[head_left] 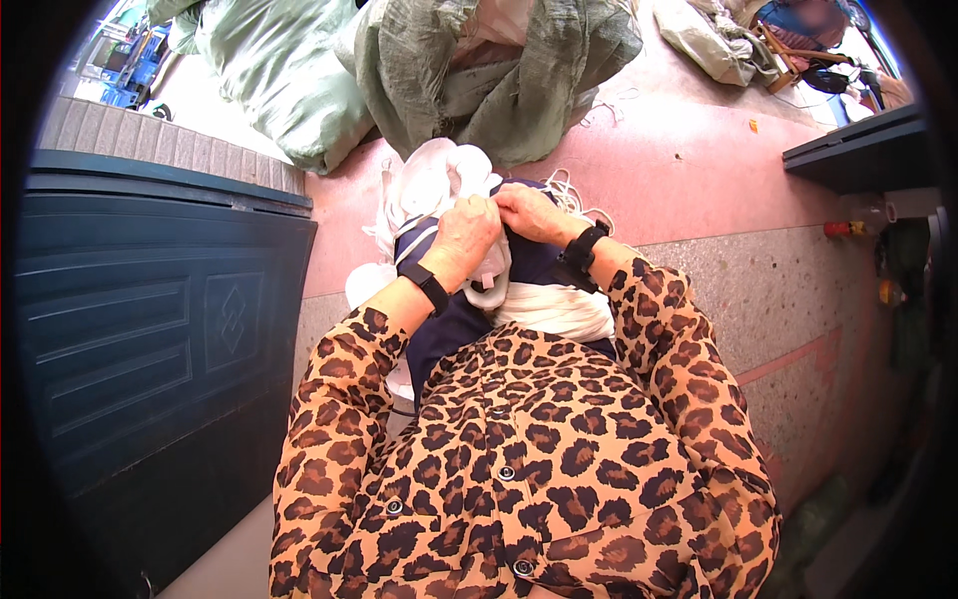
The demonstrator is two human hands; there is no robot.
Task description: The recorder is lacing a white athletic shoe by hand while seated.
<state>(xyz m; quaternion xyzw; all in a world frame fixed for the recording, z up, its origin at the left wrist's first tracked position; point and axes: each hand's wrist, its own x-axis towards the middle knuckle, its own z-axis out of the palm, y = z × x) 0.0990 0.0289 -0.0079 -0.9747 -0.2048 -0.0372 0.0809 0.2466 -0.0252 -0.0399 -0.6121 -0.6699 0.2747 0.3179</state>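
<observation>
A white shoe rests on my lap, its opening toward me and its front mostly covered by my hands. My left hand is closed over the shoe's upper, fingertips together. Close beside it, my right hand makes a pinch near the shoe's front; the fingers hide whatever is between them. A thick bundle of white shoelaces lies across my lap toward my right. Loose lace ends hang past my right knee. More white shoes are heaped just beyond my left knee.
Large grey-green woven sacks stand ahead, with a paler green one to their left. A dark blue panelled door is close on my left. At right are a dark ledge and a clear bottle.
</observation>
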